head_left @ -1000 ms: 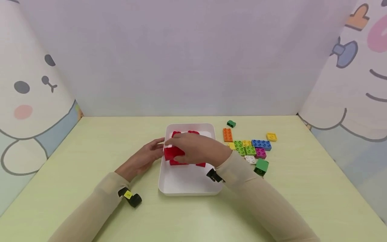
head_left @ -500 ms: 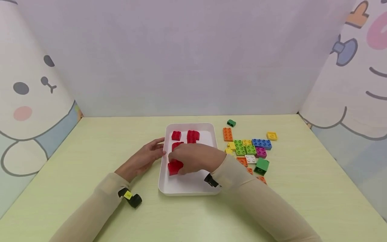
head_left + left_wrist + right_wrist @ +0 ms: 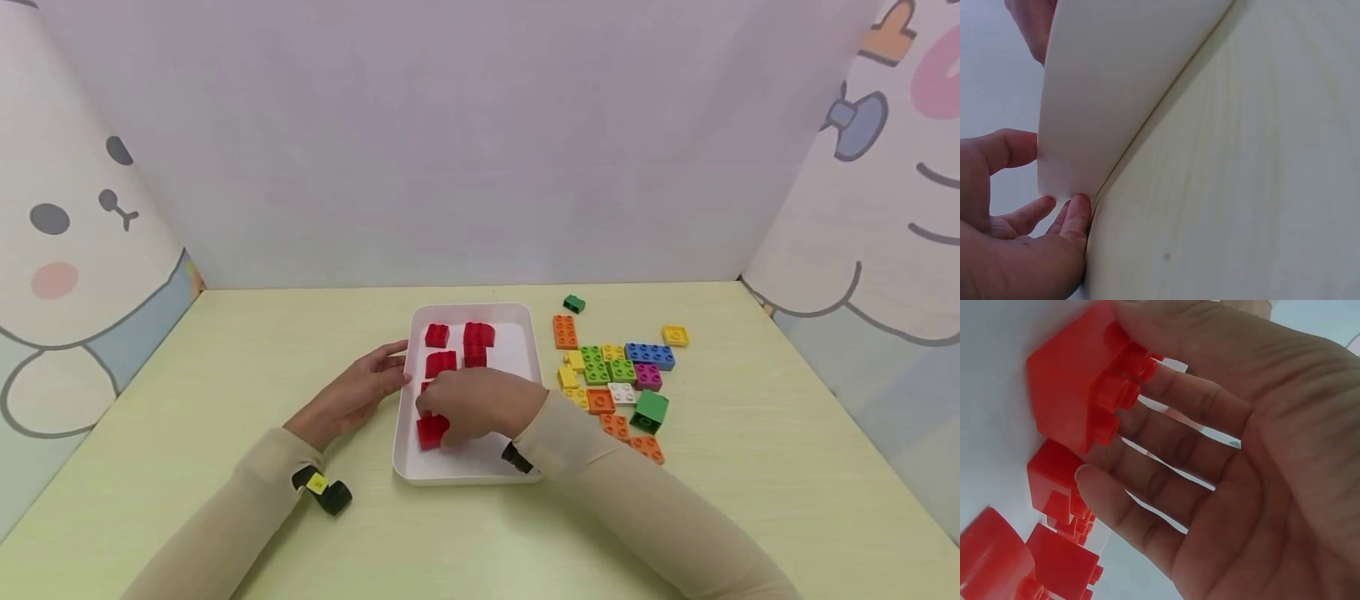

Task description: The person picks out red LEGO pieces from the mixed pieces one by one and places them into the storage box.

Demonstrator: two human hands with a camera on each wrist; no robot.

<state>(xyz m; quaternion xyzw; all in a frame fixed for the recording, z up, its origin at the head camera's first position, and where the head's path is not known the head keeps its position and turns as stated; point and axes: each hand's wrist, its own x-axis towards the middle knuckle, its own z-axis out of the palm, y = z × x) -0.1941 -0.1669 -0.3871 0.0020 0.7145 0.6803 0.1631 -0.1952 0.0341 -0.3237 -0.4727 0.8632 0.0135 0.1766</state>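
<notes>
In the head view, a white tray [image 3: 472, 473] lies mid-table with several red toy bricks inside. My right hand [image 3: 483, 403] reaches over it and grips a red brick [image 3: 431, 433] low on the tray's left side. The right wrist view shows that brick's studs [image 3: 1110, 394] turned toward the palm, thumb at one end and fingers at the other side. Just beyond is another red brick [image 3: 1054, 481] near a fingertip. My left hand [image 3: 362, 387] touches the tray's left wall, fingers loosely bent; the left wrist view shows its fingertips [image 3: 1079, 209] against the wall [image 3: 1104, 81].
Right of the tray lie loose bricks: an orange one [image 3: 565, 332], a blue one [image 3: 649, 356], a dark green block [image 3: 649, 412], a white one [image 3: 622, 393] and several others. A small green brick [image 3: 573, 303] sits at the back. A pale wall [image 3: 480, 167] rises behind the table.
My right hand has moved the red brick toward the near end of the tray and down onto its floor, uncovering the bricks behind. The left hand stays at the tray.
</notes>
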